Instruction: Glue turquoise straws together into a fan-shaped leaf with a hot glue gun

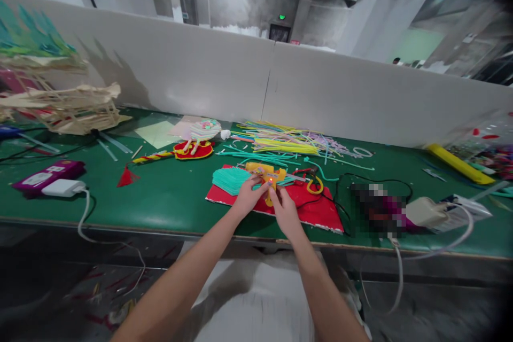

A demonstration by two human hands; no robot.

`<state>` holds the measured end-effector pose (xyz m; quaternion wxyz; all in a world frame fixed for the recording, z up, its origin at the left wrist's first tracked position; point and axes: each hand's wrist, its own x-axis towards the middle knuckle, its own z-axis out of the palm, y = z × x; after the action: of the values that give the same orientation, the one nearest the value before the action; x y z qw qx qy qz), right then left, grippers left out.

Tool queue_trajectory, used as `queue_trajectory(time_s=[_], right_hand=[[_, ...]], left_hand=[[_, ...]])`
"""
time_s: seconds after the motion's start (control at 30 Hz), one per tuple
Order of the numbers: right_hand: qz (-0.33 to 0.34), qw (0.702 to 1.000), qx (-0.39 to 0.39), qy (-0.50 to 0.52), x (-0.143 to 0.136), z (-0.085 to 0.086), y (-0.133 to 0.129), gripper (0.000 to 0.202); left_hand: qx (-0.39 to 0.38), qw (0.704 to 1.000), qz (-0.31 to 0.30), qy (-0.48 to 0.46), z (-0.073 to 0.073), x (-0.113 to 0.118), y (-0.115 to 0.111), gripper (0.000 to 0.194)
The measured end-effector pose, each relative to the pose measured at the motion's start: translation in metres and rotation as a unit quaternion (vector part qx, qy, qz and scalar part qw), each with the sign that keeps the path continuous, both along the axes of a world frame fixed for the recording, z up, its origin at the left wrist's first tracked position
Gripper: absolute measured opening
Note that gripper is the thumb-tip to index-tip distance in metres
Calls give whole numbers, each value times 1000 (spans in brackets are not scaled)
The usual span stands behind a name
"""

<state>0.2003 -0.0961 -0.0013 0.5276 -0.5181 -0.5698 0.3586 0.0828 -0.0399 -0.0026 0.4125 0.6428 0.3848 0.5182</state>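
A yellow hot glue gun (pixel 276 173) with a small orange light is held over the red sheet (pixel 312 206), a pale glue stick poking out of its back. My left hand (pixel 249 196) is closed at its left side, beside the handle. On the handle's right, my right hand (pixel 285 209) is closed with thumb and fingers around it. Some fingertips of both hands are hidden by the gun. A turquoise piece made of pipe cleaners (pixel 230 179) lies on the sheet next to my left hand. Right of the gun there is a yellow loop (pixel 315 186).
Bundled pipe cleaners (pixel 286 145) lie behind the hands on the green table (pixel 160 200). A decorated piece with a red tassel (pixel 127 176) rests left of them. Power banks with cables (pixel 50 177) sit toward both sides, and a stick-built model (pixel 76 109) stands far left.
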Motion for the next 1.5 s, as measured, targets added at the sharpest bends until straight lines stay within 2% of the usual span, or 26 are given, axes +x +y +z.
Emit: queue_trajectory(time_s=[0.03,0.1,0.2,0.23,0.3,0.37,0.4,0.47,0.53,0.6,0.7,0.87,0.97,1.07,1.17,1.23,1.3,1.4,1.5], right_hand=[[8,1000,6,-3,-1,-2,1,44],[-20,999,24,-12,-1,-5,1,44],[-116,992,31,-44,12,-6,1,46],[-154,986,28,-56,21,-6,1,46],[-222,971,20,-86,41,-5,0,46],[-278,951,-4,-134,65,-6,-2,46],[-299,942,-19,-154,76,-7,-3,47],[-322,930,-40,-172,95,-10,-3,48],[-334,926,-59,-167,109,-15,-2,48],[-343,924,-68,-155,118,-18,2,48],[-342,925,-68,-150,128,-21,9,50],[-325,934,-78,-129,145,-20,20,60],[-324,936,-72,-113,150,-18,24,61],[-333,931,-70,-129,149,-16,27,59],[-339,926,-39,-160,143,-16,27,56],[-340,923,-11,-178,137,-16,26,55],[-315,934,5,-170,132,-17,24,53],[-230,966,10,-122,128,-21,21,51],[-153,982,2,-111,128,-25,21,50]], left_hand=[[-6,1000,-8,-2,1,0,-1,40],[-20,999,-30,1,3,0,-3,41],[20,997,-47,51,4,-9,-10,36],[46,995,-33,80,4,-16,-12,34],[84,985,39,147,2,-35,-16,31],[99,961,152,207,-2,-57,-17,33],[93,947,207,229,-5,-68,-17,36],[67,923,277,258,-11,-86,-16,43],[45,915,296,271,-19,-97,-16,47],[41,921,275,272,-25,-102,-17,47],[53,932,241,266,-31,-100,-23,49],[50,932,220,283,-29,-92,-44,48],[49,925,216,309,-26,-89,-60,48],[39,903,229,361,-20,-88,-66,45],[76,881,226,409,-7,-82,-51,41],[110,887,211,397,3,-72,-33,41],[138,886,185,402,10,-59,-12,40],[167,881,163,413,9,-45,12,39],[141,891,151,405,-1,-43,22,37]])
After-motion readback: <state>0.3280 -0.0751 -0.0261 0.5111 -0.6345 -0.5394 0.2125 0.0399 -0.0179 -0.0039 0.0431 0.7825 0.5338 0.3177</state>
